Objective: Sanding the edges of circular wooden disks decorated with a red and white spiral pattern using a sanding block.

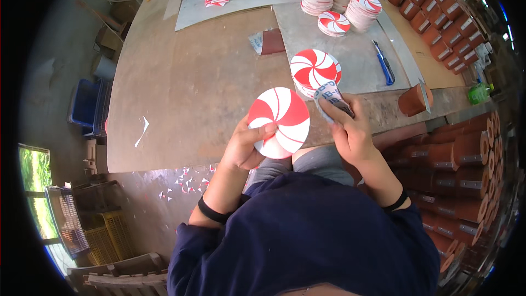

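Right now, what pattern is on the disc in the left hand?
Red and white pinwheel swirl on the disc, clearest in the head view.

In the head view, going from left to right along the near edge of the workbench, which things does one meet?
White paper scrap → left hand → red-and-white swirl disc it holds → folded sandpaper piece in the right hand → terracotta-coloured pot lying on the workbench.

The left hand (244, 145) covers the lower left edge of the red-and-white disc (279, 121); the right hand (350, 131) hides most of the folded sandpaper (331, 97).
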`<state>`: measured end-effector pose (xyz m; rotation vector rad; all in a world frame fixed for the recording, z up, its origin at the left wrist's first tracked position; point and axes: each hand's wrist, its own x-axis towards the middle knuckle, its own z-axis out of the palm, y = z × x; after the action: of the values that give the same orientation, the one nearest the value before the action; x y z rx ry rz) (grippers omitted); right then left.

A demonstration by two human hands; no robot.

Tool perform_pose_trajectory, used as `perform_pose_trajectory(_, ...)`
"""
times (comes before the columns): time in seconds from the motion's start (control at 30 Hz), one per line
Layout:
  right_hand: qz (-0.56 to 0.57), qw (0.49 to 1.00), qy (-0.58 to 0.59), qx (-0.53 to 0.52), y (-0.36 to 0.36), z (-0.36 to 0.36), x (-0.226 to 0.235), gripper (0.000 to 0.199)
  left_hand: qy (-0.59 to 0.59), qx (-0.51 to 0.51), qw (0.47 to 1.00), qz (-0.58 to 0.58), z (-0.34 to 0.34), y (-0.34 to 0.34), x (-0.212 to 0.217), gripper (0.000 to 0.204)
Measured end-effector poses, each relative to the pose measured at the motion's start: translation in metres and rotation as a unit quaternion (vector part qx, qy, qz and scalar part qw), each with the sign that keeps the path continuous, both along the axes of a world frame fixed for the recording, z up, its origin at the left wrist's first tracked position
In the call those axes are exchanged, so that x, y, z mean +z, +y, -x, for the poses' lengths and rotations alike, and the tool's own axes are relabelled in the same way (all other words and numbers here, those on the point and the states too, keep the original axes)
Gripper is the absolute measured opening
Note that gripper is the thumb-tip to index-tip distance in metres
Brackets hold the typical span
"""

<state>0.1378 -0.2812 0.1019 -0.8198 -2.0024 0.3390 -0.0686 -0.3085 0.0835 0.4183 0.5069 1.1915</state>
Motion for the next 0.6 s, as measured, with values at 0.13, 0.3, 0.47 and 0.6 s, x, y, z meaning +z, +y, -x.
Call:
perform_pose_trajectory(0.13, -0.025, 0.998, -0.012, 0.064, -0.011, 0.004, 0.003, 0.046, 0.055, 0.015, 0.998, -0.023, -0.001, -0.002, 0.003, 0.044)
perform_pose_trajectory(0.3, 0.018, 0.999, -0.036, -0.033, 0.001, -0.008, -0.018, 0.054, 0.009, 0.006, 1.0, -0.02, 0.006, -0.001, 0.006, 0.044)
perform_pose_trajectory(0.47, -0.078, 0.996, -0.025, 0.031, -0.021, 0.014, 0.014, 0.052, -0.028, 0.02, 0.999, 0.031, -0.003, -0.001, 0.008, 0.041)
perform_pose_trajectory(0.6, 0.02, 0.998, -0.053, -0.031, -0.006, 0.007, -0.015, 0.05, -0.076, 0.034, 0.993, 0.081, -0.01, 0.002, 0.005, 0.038)
